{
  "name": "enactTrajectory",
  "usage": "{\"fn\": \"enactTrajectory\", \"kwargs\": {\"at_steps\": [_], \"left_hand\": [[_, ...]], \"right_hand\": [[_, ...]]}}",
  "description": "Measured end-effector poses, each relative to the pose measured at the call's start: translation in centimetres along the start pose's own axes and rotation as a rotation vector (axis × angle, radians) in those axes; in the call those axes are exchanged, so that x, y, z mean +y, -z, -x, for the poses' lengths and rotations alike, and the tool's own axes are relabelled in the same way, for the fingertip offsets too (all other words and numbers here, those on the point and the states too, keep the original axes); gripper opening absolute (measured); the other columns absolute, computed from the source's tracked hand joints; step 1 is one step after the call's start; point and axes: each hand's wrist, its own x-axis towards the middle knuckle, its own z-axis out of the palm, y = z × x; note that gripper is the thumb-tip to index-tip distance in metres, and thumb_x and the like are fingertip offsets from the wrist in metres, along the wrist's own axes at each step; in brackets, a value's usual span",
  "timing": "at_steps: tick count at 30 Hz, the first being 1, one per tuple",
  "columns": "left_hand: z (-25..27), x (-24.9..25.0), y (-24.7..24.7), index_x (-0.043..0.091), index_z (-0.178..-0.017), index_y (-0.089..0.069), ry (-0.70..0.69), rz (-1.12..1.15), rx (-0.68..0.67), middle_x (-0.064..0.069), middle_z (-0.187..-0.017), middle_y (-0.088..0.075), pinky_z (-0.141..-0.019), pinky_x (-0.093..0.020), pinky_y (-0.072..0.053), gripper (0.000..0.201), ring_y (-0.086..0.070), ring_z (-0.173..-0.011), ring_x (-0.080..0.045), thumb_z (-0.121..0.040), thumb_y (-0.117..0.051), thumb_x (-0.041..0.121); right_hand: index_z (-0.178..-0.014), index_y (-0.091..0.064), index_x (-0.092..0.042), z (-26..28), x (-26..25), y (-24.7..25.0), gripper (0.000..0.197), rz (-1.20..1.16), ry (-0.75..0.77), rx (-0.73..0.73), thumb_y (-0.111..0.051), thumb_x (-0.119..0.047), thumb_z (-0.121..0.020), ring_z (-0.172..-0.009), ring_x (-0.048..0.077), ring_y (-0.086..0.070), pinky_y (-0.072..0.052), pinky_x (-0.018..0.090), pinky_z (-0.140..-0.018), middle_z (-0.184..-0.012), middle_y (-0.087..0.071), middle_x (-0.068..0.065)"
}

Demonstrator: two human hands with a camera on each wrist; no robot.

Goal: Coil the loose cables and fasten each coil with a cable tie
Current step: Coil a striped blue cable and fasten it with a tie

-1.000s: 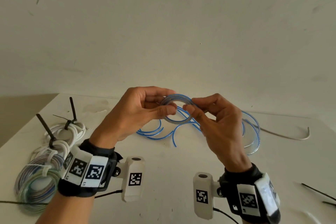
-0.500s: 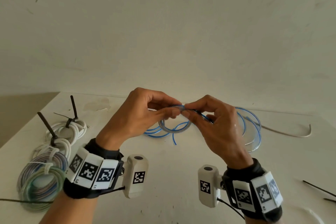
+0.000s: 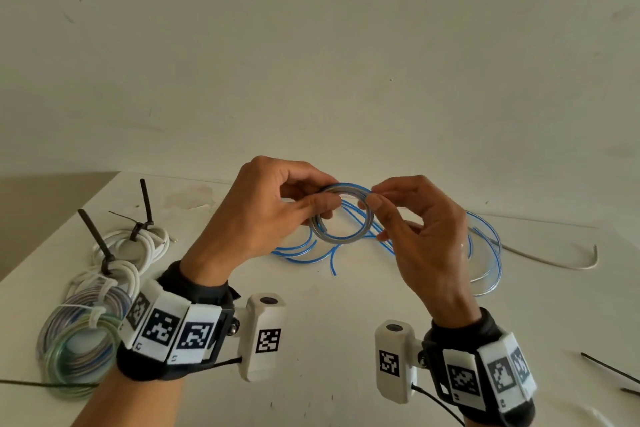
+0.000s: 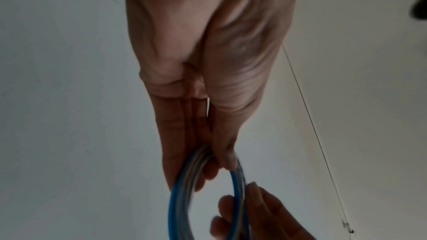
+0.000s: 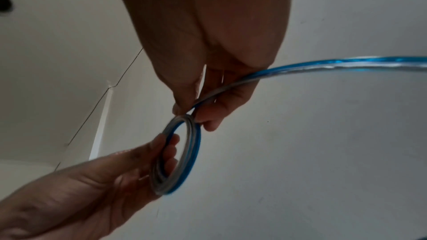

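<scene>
Fingers and thumb of my left hand pinch the left side of the small blue coil, and my right hand pinches the blue cable at the coil's upper right, so both of my 2 hands grip the same cable, held up above the table. From the right wrist view the cable runs between my right thumb and fingers straight into the ring.

Largest first: 1 white table under everything. On it, behind my hands, the rest of the blue cable lies in loose loops, trailing from the coil. At the left edge I count 4 finished coils: 2 multicoloured ones, stacked and overlapping, each fastened with a white tie, and 2 white ones, each fastened with a black cable tie whose tail stands up. 1 loose white cable lies at the far right. Smallest: 2 loose black cable ties at the right edge, and 1 thin black strand at the left edge, which I cannot identify
</scene>
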Motion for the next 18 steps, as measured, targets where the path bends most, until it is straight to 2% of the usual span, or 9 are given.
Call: {"fn": "enactTrajectory", "kwargs": {"at_steps": [3, 5, 9, 12, 14, 15, 16, 18], "left_hand": [[-0.1, -0.2, -0.3, 0.013, -0.099, -0.078, 0.035, 0.122, 0.026, -0.008, -0.079, -0.077, -0.074, -0.033, -0.062, 0.014, -0.075, -0.075, -0.022, -0.086, -0.077, 0.015], [-0.1, -0.2, -0.6, 0.012, -0.099, -0.077, 0.052, 0.224, 0.027, -0.011, -0.080, -0.077, -0.073, -0.031, -0.061, 0.016, -0.075, -0.076, -0.022, -0.083, -0.076, 0.016], [0.0, -0.3, -0.9, 0.006, -0.102, -0.073, 0.083, 0.319, 0.022, -0.015, -0.083, -0.076, -0.073, -0.031, -0.059, 0.026, -0.074, -0.078, -0.026, -0.081, -0.073, 0.020], [0.2, -0.3, -1.0, -0.001, -0.107, -0.064, 0.192, 0.387, -0.185, -0.009, -0.078, -0.070, -0.079, -0.036, -0.060, 0.035, -0.070, -0.077, -0.026, -0.091, -0.068, 0.030], [0.1, 0.0, -1.6, -0.005, -0.100, -0.057, 0.292, 0.415, -0.287, -0.003, -0.066, -0.056, -0.084, -0.042, -0.059, 0.055, -0.059, -0.064, -0.021, -0.094, -0.059, 0.049], [0.1, 0.2, -2.0, -0.002, -0.093, -0.056, 0.333, 0.393, -0.287, 0.000, -0.060, -0.046, -0.081, -0.040, -0.058, 0.058, -0.050, -0.057, -0.018, -0.093, -0.053, 0.056], [0.0, 0.4, -2.3, 0.001, -0.089, -0.055, 0.355, 0.340, -0.276, 0.002, -0.058, -0.039, -0.077, -0.037, -0.057, 0.058, -0.042, -0.053, -0.016, -0.092, -0.048, 0.058], [-0.1, 0.4, -2.7, -0.005, -0.090, -0.056, 0.358, 0.214, -0.269, 0.006, -0.058, -0.034, -0.073, -0.031, -0.055, 0.062, -0.036, -0.051, -0.013, -0.096, -0.044, 0.055]], "right_hand": [[-0.086, -0.070, -0.022, -0.1, 0.1, -0.1, 0.011, -0.025, 0.003, 0.058, -0.073, -0.013, -0.092, -0.081, 0.019, -0.076, -0.059, 0.032, -0.072, -0.081, -0.077, -0.002], [-0.086, -0.070, -0.020, 0.1, 0.0, -0.3, 0.010, -0.016, 0.019, 0.069, -0.072, -0.013, -0.092, -0.079, 0.017, -0.076, -0.058, 0.030, -0.078, -0.080, -0.078, -0.002], [-0.087, -0.071, -0.027, 0.2, -0.8, -0.3, 0.012, -0.017, 0.014, 0.062, -0.077, -0.016, -0.088, -0.071, 0.019, -0.074, -0.060, 0.041, -0.069, -0.077, -0.076, -0.005], [-0.085, -0.074, -0.030, -0.1, -0.7, 0.7, 0.015, 0.066, 0.004, -0.023, -0.082, -0.016, -0.084, -0.076, 0.016, -0.073, -0.058, 0.044, -0.069, -0.079, -0.075, -0.010], [-0.085, -0.076, -0.026, 0.0, -0.5, 0.8, 0.011, 0.091, -0.011, -0.092, -0.083, -0.017, -0.082, -0.077, 0.014, -0.072, -0.057, 0.038, -0.068, -0.081, -0.076, -0.012], [-0.085, -0.077, -0.024, 0.1, -0.3, 0.8, 0.009, 0.099, -0.011, -0.118, -0.082, -0.019, -0.081, -0.076, 0.012, -0.071, -0.055, 0.030, -0.067, -0.081, -0.076, -0.013], [-0.086, -0.077, -0.022, 0.2, -0.3, 0.6, 0.006, 0.112, 0.003, -0.135, -0.081, -0.021, -0.082, -0.076, 0.009, -0.071, -0.052, 0.022, -0.067, -0.081, -0.076, -0.015], [-0.088, -0.078, -0.019, 0.5, -0.4, 0.3, 0.008, 0.149, 0.062, -0.160, -0.078, -0.025, -0.083, -0.078, 0.002, -0.070, -0.046, 0.010, -0.066, -0.084, -0.075, -0.020]]}}
